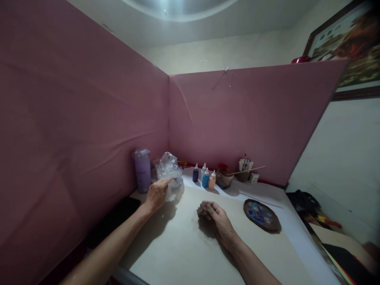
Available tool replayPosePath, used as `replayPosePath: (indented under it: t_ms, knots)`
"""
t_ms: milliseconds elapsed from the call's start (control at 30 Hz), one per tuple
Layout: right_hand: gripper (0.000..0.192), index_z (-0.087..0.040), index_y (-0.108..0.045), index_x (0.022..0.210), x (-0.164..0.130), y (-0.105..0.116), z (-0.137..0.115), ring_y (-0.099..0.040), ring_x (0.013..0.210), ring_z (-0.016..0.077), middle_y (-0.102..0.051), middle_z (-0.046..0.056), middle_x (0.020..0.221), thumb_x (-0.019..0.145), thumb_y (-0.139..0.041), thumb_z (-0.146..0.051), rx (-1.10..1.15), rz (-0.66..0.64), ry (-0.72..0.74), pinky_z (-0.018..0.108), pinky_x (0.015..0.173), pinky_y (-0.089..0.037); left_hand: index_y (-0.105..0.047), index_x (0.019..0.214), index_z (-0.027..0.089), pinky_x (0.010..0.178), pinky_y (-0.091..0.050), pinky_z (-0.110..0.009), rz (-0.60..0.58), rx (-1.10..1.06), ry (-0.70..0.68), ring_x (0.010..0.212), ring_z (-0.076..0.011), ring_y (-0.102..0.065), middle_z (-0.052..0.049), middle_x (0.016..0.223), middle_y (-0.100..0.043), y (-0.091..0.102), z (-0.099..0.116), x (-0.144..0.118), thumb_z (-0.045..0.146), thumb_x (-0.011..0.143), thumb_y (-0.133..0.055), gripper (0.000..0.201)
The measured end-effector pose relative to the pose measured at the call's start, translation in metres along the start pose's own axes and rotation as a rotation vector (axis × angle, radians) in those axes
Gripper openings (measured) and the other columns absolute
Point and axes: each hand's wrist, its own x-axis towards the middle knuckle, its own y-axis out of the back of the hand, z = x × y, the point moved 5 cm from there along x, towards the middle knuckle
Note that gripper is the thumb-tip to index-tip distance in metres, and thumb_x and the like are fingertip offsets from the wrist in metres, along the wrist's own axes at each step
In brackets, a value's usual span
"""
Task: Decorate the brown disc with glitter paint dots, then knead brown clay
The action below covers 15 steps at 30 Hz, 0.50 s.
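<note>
My right hand (219,221) is closed around a lump of brown clay (203,210) over the pale board (181,253). The clay looks rough and uneven, and part of it is hidden by my fingers. Farther left, my left hand (157,194) is at a crumpled clear plastic bag (168,165), its index finger stretched out in front of the plastic. The other fingers are bent underneath and partly hidden; whether they touch the bag I cannot tell.
Behind the board stand a purple tumbler (142,170), several small paint bottles (205,179), a bowl with a brush across it (225,180) and a pot of markers (244,170). A paint-smeared palette (261,215) lies right. Pink partitions (237,118) border the left and back.
</note>
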Motion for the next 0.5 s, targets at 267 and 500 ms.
replayPosePath:
  t_ms: [267, 500]
  knots:
    - [0.04, -0.019, -0.06, 0.091, 0.003, 0.002, 0.002, -0.063, 0.064, 0.016, -0.068, 0.004, 0.077, 0.07, -0.076, -0.049, -0.03, -0.032, 0.002, 0.028, 0.056, -0.052, -0.056, 0.124, 0.018, 0.078, -0.047, -0.025, -0.115, 0.123, 0.106, 0.094, -0.0194, -0.065, -0.006, 0.102, -0.071, 0.01, 0.004, 0.008, 0.011, 0.077, -0.048, 0.048]
    - [0.036, -0.019, -0.06, 0.09, 0.001, -0.001, 0.0, -0.061, 0.065, 0.0143, -0.065, 0.002, 0.073, 0.072, -0.075, -0.046, 0.004, -0.027, 0.032, 0.026, 0.058, -0.05, -0.069, 0.08, 0.016, 0.085, -0.042, -0.039, 0.073, 0.542, -0.088, 0.109, -0.03, -0.054, -0.015, 0.114, -0.062, 0.036, 0.026, 0.02, 0.021, 0.087, -0.045, 0.025]
